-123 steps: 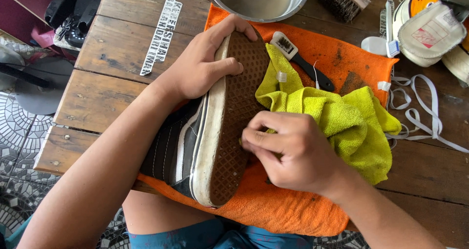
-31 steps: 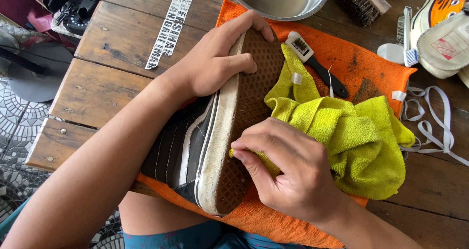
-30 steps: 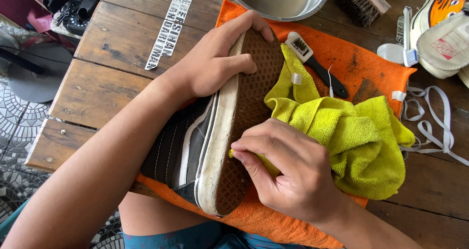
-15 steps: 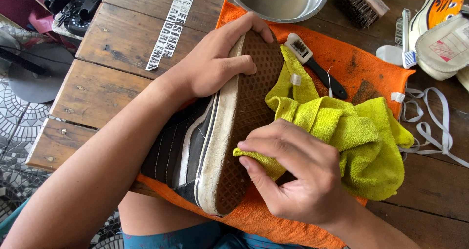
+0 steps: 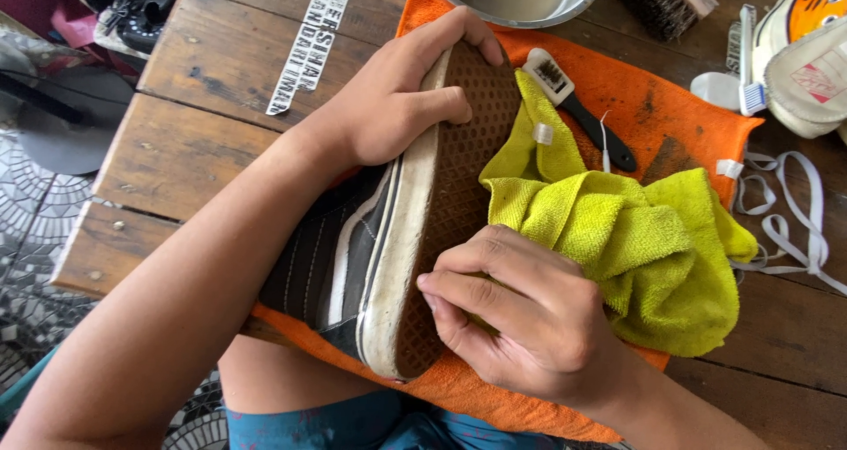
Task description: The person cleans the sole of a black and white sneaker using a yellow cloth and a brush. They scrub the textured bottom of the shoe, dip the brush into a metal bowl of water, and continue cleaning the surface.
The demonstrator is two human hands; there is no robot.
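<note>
Brown waffle sole of dark shoe faces up, long axis toe-far; left hand clasps toe; right hand, clenched on yellow-green cloth, presses heel end.

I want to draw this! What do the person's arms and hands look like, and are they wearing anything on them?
Both arms are bare, with no sleeves showing. The left hand and right hand wear no gloves, rings or watch. Fingernails are short and plain.
</note>
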